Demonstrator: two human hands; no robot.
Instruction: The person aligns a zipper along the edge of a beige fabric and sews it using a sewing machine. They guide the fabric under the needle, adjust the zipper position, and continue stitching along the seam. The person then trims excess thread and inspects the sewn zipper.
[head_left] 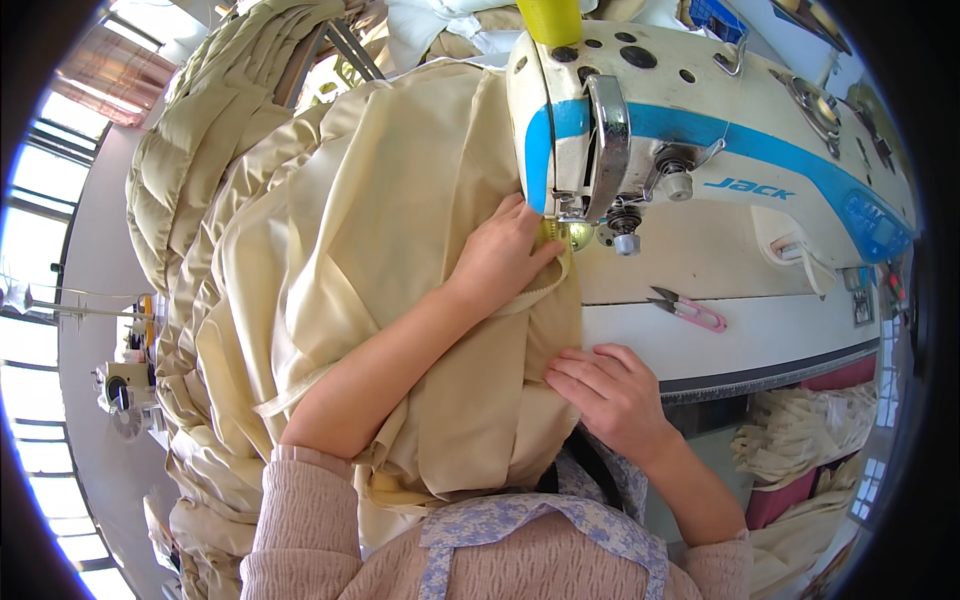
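My left hand (497,262) is at the sewing machine's presser foot (568,212), fingers closed on beige fabric beside a pale zipper tape (548,285); its fingertips are partly behind the white-and-blue machine head (545,130). My right hand (605,392) lies lower right on the edge of the beige fabric (360,230), fingers extended and slightly apart. The fabric spreads in folds under both hands and down toward my lap. Pink-handled thread snips (688,308) lie on the machine table (760,340), right of the needle area.
Bulky quilted beige garments (170,170) are heaped along the left and back. Another machine (128,390) stands at far left. Beige fabric bundles (800,425) sit below the table's right edge, which carries a measuring strip (770,367). A yellow object (548,18) stands atop the machine.
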